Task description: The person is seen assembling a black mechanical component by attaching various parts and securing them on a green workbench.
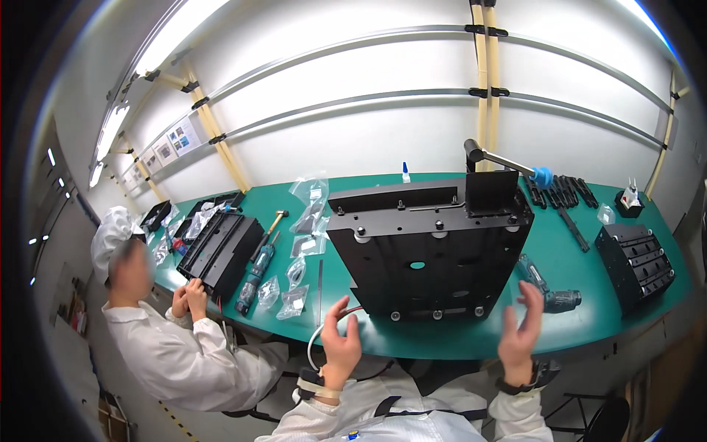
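Note:
A large black metal housing [434, 269] stands on the green table in front of me, with bolts and round spacers along its edges. My left hand [341, 345] is raised off its lower left corner, fingers loosely bent and apart, holding nothing that I can see. Behind that hand runs a cable [312, 346], white in its loop and reddish near the housing. Beside the lower right corner, my right hand [521, 328] is up with thumb and fingers spread. A hex key [434, 208] lies on the housing's top ledge. Wristbands circle both my wrists.
A co-worker in white [169, 346] works at a second black housing [221, 254] on the left. Power screwdrivers [258, 272] [563, 300], plastic bags [294, 300] and a hammer [279, 215] lie about. Black bars [563, 193] and a smaller black unit [637, 267] stand right.

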Demonstrator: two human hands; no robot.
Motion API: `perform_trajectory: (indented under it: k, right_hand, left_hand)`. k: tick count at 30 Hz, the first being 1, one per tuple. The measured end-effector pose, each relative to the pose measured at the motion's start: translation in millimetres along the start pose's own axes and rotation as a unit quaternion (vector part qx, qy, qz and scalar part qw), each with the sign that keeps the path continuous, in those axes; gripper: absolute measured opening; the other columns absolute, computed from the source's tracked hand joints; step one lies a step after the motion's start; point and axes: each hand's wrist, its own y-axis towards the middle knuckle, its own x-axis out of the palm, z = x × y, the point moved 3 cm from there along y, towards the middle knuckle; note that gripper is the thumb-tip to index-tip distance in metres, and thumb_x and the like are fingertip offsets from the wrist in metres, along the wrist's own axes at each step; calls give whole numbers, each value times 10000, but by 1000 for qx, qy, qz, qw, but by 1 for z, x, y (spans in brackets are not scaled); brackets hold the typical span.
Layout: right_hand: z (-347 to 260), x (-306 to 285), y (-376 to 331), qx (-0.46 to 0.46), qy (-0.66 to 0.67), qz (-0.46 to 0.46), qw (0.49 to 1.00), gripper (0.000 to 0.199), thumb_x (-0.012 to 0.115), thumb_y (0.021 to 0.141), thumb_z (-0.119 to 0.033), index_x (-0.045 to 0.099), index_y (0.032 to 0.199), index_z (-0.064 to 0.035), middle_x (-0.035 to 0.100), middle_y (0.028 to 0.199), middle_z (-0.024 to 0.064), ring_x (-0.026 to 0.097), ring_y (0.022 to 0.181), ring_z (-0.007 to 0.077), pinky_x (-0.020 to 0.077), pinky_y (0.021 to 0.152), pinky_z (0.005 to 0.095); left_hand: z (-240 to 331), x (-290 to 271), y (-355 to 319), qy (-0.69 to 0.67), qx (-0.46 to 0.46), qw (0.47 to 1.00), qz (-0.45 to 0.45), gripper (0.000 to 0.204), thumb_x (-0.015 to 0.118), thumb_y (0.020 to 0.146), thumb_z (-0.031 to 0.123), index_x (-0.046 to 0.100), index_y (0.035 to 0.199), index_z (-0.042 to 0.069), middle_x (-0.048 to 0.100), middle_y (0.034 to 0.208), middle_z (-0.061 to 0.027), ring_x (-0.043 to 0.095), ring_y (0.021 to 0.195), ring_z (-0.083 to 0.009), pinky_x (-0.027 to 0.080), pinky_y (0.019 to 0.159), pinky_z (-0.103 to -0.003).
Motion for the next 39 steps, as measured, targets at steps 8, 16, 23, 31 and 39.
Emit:
perform_trajectory:
  k: [8,16,23,31,39]
  right_hand:
    - [52,22,-49,102,-2,-214,972,687,724,935,-63,433,1543,68,533,1496,232,539,1382,359,416,1168,427]
    - [58,23,-47,117,17,-179,977,666,738,907,-54,479,1510,58,585,1396,255,592,1291,395,464,1115,438]
    - [65,27,-52,170,10,-139,975,526,734,929,-53,561,1410,69,668,1265,205,662,1134,326,519,1004,404]
    - [44,33,-39,198,-2,-136,971,346,683,959,-5,621,1297,30,699,1160,144,683,990,249,532,907,344]
    - [70,32,-48,270,80,-133,950,339,557,1094,-74,585,1416,26,665,1254,30,592,1066,130,479,950,287]
  left_hand:
    - [-10,24,-25,205,113,972,8,362,691,887,25,674,1248,-7,729,1160,-188,699,1067,-382,562,930,-428]
    - [-13,30,-21,225,125,966,0,136,694,831,38,744,956,27,747,1087,-169,716,999,-385,574,889,-442]
    - [-13,26,-19,232,116,965,-36,164,714,814,76,744,974,54,713,1155,-183,694,1045,-401,564,915,-471]
    - [-15,25,-17,212,107,969,-73,189,750,796,135,764,980,95,694,1192,-179,680,1065,-381,535,911,-463]
    - [-12,15,-11,188,78,975,-88,296,795,762,159,756,1048,96,686,1252,-202,674,1136,-400,537,968,-479]
